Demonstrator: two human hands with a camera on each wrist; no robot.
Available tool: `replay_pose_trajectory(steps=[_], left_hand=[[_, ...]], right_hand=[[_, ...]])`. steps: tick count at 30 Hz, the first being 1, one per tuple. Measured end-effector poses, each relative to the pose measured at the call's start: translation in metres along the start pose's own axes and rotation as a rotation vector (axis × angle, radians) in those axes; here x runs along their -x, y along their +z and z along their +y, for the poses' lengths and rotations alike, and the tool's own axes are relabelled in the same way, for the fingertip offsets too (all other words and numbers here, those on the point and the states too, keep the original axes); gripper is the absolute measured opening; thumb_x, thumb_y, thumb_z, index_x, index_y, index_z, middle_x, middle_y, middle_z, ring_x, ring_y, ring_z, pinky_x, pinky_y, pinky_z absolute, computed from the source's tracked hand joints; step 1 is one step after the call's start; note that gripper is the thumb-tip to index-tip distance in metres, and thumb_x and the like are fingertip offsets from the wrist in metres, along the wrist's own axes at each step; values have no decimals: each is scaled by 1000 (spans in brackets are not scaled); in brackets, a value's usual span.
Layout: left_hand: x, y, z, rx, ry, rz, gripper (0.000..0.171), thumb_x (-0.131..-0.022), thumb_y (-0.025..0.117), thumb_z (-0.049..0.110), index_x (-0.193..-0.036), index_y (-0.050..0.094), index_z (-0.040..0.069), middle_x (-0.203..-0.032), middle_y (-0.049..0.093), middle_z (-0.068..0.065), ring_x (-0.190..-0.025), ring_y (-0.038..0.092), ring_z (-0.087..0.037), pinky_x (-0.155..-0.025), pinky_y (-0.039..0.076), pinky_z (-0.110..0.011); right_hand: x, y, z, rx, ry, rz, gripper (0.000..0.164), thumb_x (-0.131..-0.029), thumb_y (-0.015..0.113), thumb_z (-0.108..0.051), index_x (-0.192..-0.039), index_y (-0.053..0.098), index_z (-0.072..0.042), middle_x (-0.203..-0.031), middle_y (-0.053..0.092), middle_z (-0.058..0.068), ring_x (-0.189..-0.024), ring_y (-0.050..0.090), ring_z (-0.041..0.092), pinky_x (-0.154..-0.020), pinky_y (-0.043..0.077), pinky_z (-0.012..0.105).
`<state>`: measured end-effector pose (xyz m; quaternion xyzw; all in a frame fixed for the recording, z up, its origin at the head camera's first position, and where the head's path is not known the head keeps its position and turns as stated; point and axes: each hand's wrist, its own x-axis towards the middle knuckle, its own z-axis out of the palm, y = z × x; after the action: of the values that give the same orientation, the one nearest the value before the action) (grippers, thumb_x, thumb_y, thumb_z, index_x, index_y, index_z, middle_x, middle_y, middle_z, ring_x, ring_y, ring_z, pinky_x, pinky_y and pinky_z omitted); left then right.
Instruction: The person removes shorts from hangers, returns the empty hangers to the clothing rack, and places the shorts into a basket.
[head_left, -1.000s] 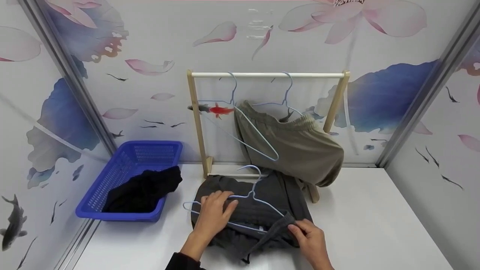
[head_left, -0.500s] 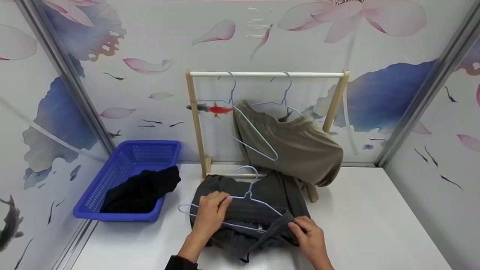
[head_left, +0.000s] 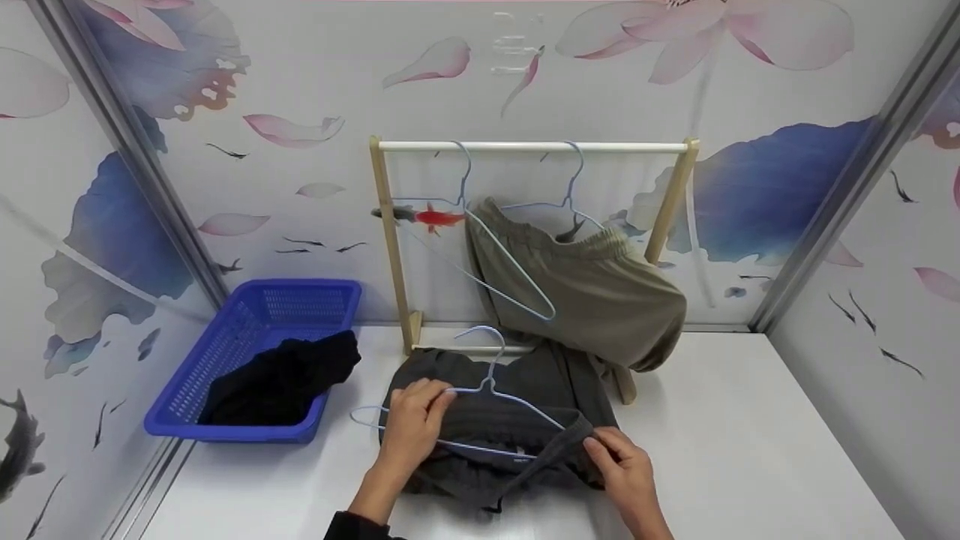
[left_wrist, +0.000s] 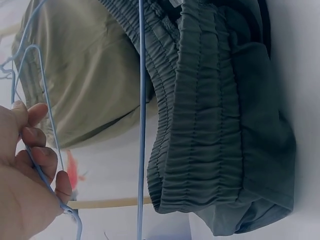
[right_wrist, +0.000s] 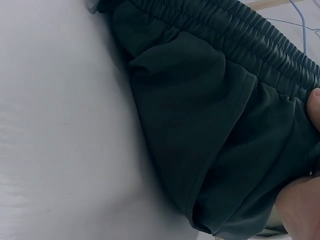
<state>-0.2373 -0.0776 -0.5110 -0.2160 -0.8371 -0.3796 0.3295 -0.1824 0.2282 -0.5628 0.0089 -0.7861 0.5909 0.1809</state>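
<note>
Dark grey shorts (head_left: 495, 420) with a gathered elastic waistband lie on the white table, a dark cord at their near side. My left hand (head_left: 411, 420) grips the left arm of a light blue wire hanger (head_left: 491, 379), fingers curled round the wire in the left wrist view. The hanger's right end sits inside the waistband, out of sight; its left end sticks out past the fabric. At the right side of the waistband, my right hand (head_left: 624, 469) pinches the cloth between thumb and fingers. The right wrist view shows the shorts' outer side (right_wrist: 185, 110) hanging from that pinch.
Behind stands a small wooden rack (head_left: 390, 247) with a white rail (head_left: 517, 147). It carries a bare blue hanger (head_left: 517, 266) and another hanger with khaki shorts (head_left: 577, 292). At left, a blue basket (head_left: 187, 375) holds a black garment (head_left: 277, 382).
The hanger and my left hand have shifted slightly left. My right hand keeps its pinch, moving a little to the right, and the waistband is drawn farther over the hanger's right end.
</note>
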Motion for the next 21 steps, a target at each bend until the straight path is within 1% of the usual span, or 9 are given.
replay_pose_trajectory(steps=[6,9,13,17,21], left_hand=[[-1,-3,-2,-6,18,23,5,-91,75,10,-87,74,14,-70,59,5,-68,58,-12,-66,35,-30],[-1,-5,-3,-1,7,24,6,-92,74,11,-87,74,14,-71,60,5,-69,59,-12,-67,35,-30],[-1,-8,-3,4,-15,17,5,-93,74,13,-89,74,15,-72,59,6,-69,57,-11,-69,35,-31],[-2,-10,-4,2,-34,12,5,-92,74,11,-90,74,16,-73,59,6,-70,57,-12,-70,34,-32],[-2,-12,-4,4,-32,24,7,-91,75,8,-90,74,16,-74,61,6,-71,58,-13,-70,33,-32]], right_hand=[[-1,-5,-4,-99,108,-26,16,-100,67,-7,-109,76,2,-100,71,0,-81,57,9,-67,47,22],[-1,-6,-6,-132,157,-39,19,-102,65,-9,-113,75,3,-97,69,-2,-78,56,10,-65,47,23],[-1,-7,-7,-159,198,-50,22,-104,62,-10,-117,72,4,-93,66,0,-75,55,11,-63,46,24],[-2,-9,-7,-184,242,-51,28,-106,58,-14,-123,69,6,-97,68,-3,-80,57,10,-68,49,24],[-2,-10,-4,-269,256,-64,34,-109,54,-15,-130,62,10,-105,70,-9,-91,61,6,-76,52,23]])
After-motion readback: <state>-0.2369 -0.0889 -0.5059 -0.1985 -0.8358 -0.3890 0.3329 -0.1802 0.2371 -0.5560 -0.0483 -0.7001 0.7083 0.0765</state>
